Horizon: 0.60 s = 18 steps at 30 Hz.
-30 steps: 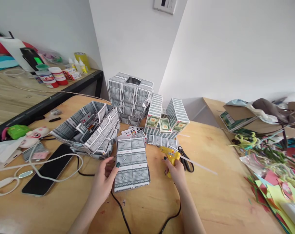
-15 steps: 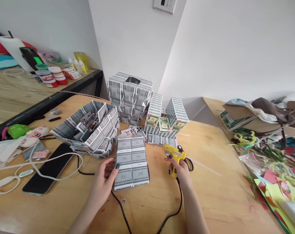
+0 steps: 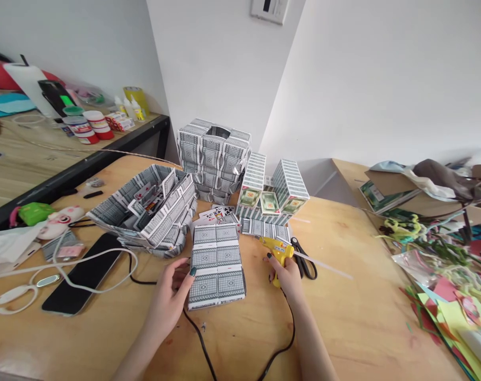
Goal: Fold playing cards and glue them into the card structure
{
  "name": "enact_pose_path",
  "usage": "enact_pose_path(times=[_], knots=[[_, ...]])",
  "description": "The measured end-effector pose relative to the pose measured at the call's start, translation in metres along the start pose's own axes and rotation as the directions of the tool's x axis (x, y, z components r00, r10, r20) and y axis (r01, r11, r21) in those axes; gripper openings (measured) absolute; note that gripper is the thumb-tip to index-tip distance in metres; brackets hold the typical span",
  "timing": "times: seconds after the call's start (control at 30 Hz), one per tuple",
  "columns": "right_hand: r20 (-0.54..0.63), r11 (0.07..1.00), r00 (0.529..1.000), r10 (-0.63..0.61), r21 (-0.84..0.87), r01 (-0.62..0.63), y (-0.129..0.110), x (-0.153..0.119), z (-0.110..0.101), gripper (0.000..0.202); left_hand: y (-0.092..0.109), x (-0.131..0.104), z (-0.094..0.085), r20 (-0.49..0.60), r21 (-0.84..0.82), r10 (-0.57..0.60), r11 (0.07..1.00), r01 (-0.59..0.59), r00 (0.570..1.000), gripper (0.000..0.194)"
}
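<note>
My right hand [image 3: 287, 274] is closed round a yellow hot glue gun [image 3: 279, 247], whose nozzle points left. A long clear glue stick [image 3: 323, 264] sticks out behind it, over black scissors [image 3: 305, 259]. In front of me lies a flat panel of folded playing cards [image 3: 216, 264] with grey patterned backs. My left hand [image 3: 174, 286] grips its left edge, thumb on top; the other fingers are partly hidden beside it. Loose playing cards [image 3: 215, 214] and a strip of folded cards [image 3: 264, 228] lie behind the panel.
A card basket [image 3: 123, 201] holding cards stands left, and a taller card box [image 3: 212, 153] behind. Card packs [image 3: 270, 203] are stacked at back right. A phone [image 3: 83, 278] and white cable lie left; paper scraps [image 3: 442, 301] fill the right. The black glue gun cord [image 3: 282, 349] runs forward.
My right hand has moved the glue gun a little left, and its nozzle has swung closer to the panel. My left hand keeps its place on the panel's edge.
</note>
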State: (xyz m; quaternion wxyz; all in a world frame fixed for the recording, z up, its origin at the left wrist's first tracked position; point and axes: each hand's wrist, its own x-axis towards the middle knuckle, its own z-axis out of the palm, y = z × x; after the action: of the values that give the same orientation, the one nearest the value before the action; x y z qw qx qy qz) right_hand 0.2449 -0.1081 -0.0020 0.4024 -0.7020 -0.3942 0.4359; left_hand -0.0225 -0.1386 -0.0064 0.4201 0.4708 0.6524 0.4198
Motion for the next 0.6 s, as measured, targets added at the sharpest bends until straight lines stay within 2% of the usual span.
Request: enact_pose_path(times=[0.47,0.53,0.6], knots=[[-0.009,0.999,1.000,0.020,0.040,-0.020,0.0042,0.0011,-0.0015,0.034,-0.0015,0.0000,-0.0003,0.009,0.043,0.033,0.999,-0.033,0.999,0.042],[-0.006,0.996,1.000,0.021,0.086,-0.020,0.0056,0.0017,-0.0032,0.033,-0.0024,-0.0002,-0.0004,-0.009,0.069,0.062,0.996,-0.061,0.998,0.043],[0.025,0.983,1.000,0.014,0.184,-0.018,0.0051,0.0009,-0.0055,0.033,0.0008,0.0005,0.0001,-0.045,0.126,0.138,0.983,-0.132,0.989,0.042]])
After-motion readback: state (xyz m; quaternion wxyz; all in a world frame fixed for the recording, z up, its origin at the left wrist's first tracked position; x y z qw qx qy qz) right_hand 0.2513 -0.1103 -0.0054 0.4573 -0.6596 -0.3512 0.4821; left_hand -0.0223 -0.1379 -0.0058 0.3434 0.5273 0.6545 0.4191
